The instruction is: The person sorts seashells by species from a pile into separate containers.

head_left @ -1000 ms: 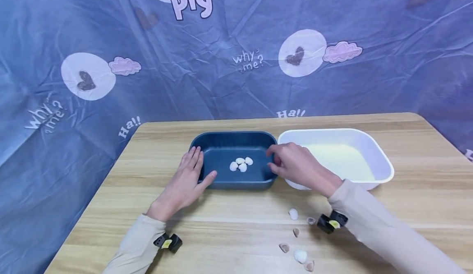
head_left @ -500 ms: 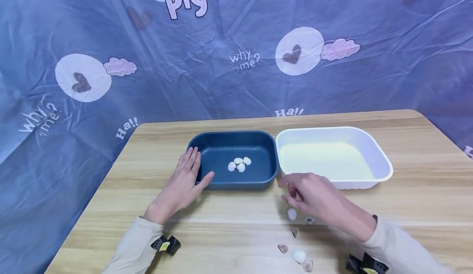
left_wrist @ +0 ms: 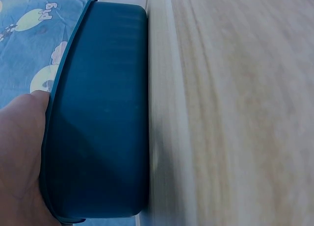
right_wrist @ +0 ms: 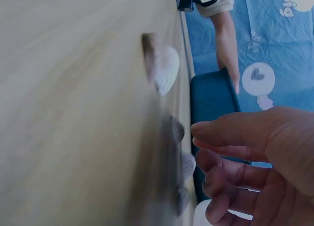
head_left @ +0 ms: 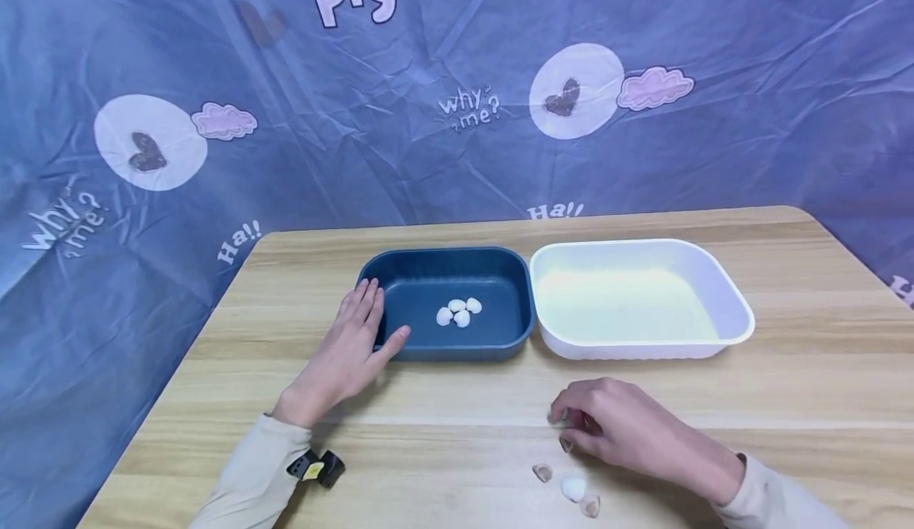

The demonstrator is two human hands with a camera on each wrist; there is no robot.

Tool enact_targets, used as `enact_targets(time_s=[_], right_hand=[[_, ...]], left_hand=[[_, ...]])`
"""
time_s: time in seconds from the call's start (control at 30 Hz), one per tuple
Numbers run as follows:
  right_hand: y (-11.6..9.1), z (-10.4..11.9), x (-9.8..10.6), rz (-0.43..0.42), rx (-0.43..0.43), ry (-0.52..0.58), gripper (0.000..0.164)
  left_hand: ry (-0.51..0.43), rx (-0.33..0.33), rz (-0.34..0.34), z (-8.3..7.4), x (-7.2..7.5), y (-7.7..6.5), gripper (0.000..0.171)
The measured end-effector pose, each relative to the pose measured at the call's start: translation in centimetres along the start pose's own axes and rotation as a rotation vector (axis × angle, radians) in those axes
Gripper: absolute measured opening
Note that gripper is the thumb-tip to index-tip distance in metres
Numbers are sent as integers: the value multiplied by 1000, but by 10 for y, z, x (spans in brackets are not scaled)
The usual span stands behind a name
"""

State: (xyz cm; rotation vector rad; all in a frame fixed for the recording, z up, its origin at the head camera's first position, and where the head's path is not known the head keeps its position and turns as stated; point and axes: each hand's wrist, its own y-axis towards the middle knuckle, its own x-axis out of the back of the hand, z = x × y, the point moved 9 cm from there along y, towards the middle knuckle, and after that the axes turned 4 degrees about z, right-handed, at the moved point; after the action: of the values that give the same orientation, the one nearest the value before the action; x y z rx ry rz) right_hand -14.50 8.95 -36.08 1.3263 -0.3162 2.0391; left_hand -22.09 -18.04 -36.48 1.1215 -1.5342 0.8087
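My left hand (head_left: 346, 358) rests with straight fingers on the left rim of a dark blue basin (head_left: 457, 351). Several small white seashells (head_left: 462, 320) lie clustered on that basin's floor. Low over the table, my right hand (head_left: 624, 426) has loosely bent fingers, thumb apart from them, above a few seashells that it partly hides. In the right wrist view a brown seashell (right_wrist: 177, 131) and a pale ribbed seashell (right_wrist: 187, 165) lie just beyond the fingertips. Closer to me are a larger white seashell (head_left: 574, 488) and brownish seashells (head_left: 543, 473).
A white basin (head_left: 635, 351) with nothing in it stands against the blue basin's right side. Both are on a wood-grain table (head_left: 443, 442). Behind the table hangs a blue printed cloth (head_left: 400, 140).
My right hand has moved from the blue basin's right end back toward me, down to the seashells on the table. My left hand stays at the basin's rim.
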Motion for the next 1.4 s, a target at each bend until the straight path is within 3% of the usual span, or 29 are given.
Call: enact_targets(time_s=[0.33, 0.47, 0.57, 0.7, 1.03, 1.17, 1.3, 1.4], right_hand=[[-3, -20, 5, -102, -143, -75, 26], [-3, -26, 9, -151, -256, -131, 24], [-3, -30, 9, -155, -347, -186, 20], [1, -32, 7, -146, -400, -245, 19], [18, -26, 2, -174, -380, -292, 17], [24, -19, -1, -186, -295, -295, 11], [25, -12, -1, -197, -191, -266, 21], [23, -10, 0, -185, -160, -228, 26]], left_hand=[[4, -1, -7, 0, 2, -1, 85], [5, -2, -14, -1, 2, -1, 84], [7, -1, -11, -1, 2, -1, 85], [2, 2, -6, -1, 1, -1, 85], [1, 8, 8, -1, 1, 0, 84], [5, 6, 9, -1, 1, 0, 84], [4, 5, 7, -2, 1, -1, 83], [4, 6, 7, -2, 1, -1, 83]])
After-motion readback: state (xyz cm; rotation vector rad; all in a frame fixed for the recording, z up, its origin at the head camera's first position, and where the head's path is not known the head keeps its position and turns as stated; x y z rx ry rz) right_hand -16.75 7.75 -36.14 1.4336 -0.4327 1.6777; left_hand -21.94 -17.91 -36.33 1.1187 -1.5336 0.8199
